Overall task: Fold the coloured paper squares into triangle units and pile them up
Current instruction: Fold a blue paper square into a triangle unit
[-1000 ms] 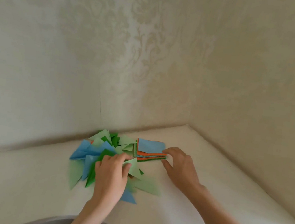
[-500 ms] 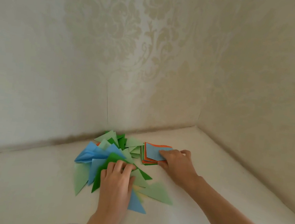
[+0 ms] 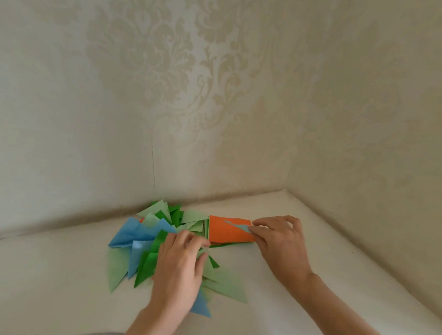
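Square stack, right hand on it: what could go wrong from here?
1. The right hand pinches a blue sheet off the orange sheet; it may drag more than one sheet or skew the stack.
2. The left hand lies on the pile of folded triangles; a shift could scatter them.
3. Pile and stack touch, so triangles might get mixed with the squares.

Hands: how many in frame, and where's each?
2. Left hand rests on the pile of folded triangles. Right hand pinches a blue sheet at the right edge of the paper stack, orange on top. None hidden.
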Motion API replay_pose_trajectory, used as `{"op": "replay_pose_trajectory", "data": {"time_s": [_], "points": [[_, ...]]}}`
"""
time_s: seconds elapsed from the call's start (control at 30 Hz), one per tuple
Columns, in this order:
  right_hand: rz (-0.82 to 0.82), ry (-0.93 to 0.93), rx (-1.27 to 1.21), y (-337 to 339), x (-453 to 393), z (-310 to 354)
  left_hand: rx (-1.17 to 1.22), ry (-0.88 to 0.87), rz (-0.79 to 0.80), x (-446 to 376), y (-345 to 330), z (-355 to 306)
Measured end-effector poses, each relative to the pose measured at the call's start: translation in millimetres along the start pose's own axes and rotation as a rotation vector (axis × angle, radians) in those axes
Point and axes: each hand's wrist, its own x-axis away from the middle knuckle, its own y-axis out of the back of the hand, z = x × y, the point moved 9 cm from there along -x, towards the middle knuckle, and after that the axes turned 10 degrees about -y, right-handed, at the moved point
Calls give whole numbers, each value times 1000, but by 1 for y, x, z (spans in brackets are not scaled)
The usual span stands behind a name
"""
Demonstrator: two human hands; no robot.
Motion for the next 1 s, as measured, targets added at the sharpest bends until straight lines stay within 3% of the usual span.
{"op": "replay_pose_trajectory", "data": {"time_s": [0.17, 0.47, 0.77, 1.0], "points": [[-39, 61, -42, 39, 35, -21, 204, -121, 43, -9, -17, -49], [156, 18, -9, 38, 92, -49, 311, -206, 301, 13, -79, -97], [474, -300, -187, 20, 106, -59, 370, -173, 269, 17, -84, -92], [414, -505, -255, 14, 105, -68, 370, -61, 249, 13, -88, -86]]}}
